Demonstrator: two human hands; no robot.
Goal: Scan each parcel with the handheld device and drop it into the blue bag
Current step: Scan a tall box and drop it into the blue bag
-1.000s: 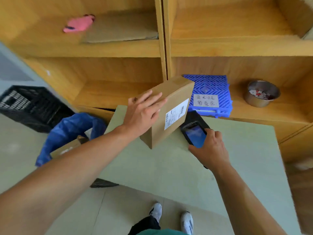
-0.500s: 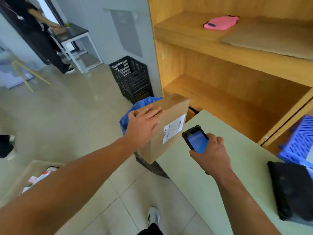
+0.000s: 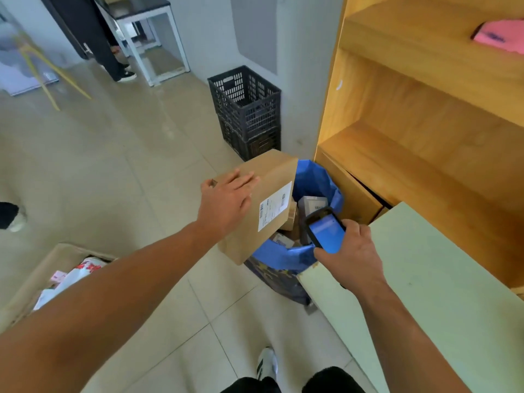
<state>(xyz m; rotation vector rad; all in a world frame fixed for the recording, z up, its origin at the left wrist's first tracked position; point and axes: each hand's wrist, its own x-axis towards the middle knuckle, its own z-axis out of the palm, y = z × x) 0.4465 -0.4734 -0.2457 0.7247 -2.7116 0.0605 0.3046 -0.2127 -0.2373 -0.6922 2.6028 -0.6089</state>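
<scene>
**Parcel hanging over the bag's left rim**

The left hand (image 3: 226, 202) is holding the parcel (image 3: 273, 171) tilted in the air, and the parcel's lower right part is overhanging the left rim of the blue bag (image 3: 319, 182). The fingers are lying straight and close together across the upper face, and the thumb is hooking over the edge toward the white label (image 3: 275, 207).

The right hand (image 3: 351, 255) is gripping the handheld device (image 3: 326, 232) with its fingers wrapped round the body. The lit screen is facing up over the bag's near rim, just off the table (image 3: 431, 282) corner.

The bag is standing open-mouthed between the wooden shelf unit (image 3: 425, 131) and the table's end, with other parcels (image 3: 312, 204) lying inside. A black crate (image 3: 246, 109) is standing behind it against the wall. Tiled floor (image 3: 127, 171) is lying open to the left, reaching a cardboard box (image 3: 42, 275) of packets.
</scene>
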